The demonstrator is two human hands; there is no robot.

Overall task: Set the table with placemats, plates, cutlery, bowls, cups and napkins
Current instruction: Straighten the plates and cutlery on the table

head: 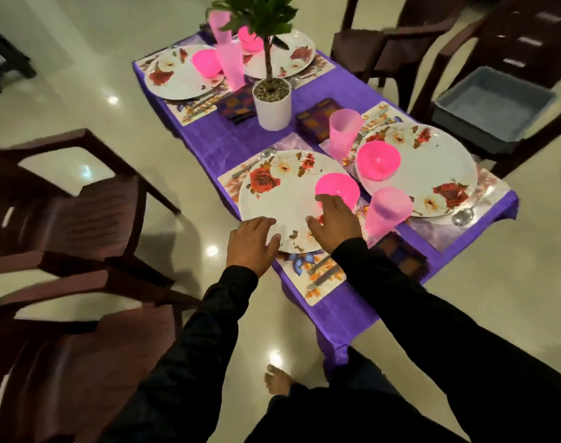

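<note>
Plate (285, 199) — both hands flat on rim

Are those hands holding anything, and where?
The left hand rests on the near rim of the nearest floral plate. The right hand lies open over the plate beside the pink bowl. Neither clearly grips anything.

Four floral placemats are laid on the purple-covered desk (336, 318), two at each end. On the placemat at the near left corner (317, 282) a white rose-patterned plate (282, 199) is set flat, with a pink bowl (336, 188) upright on its right side. A translucent pink cup (388, 211) is stood just right of it, a dark folded napkin (400, 254) beside the cutlery (323, 273).
</note>
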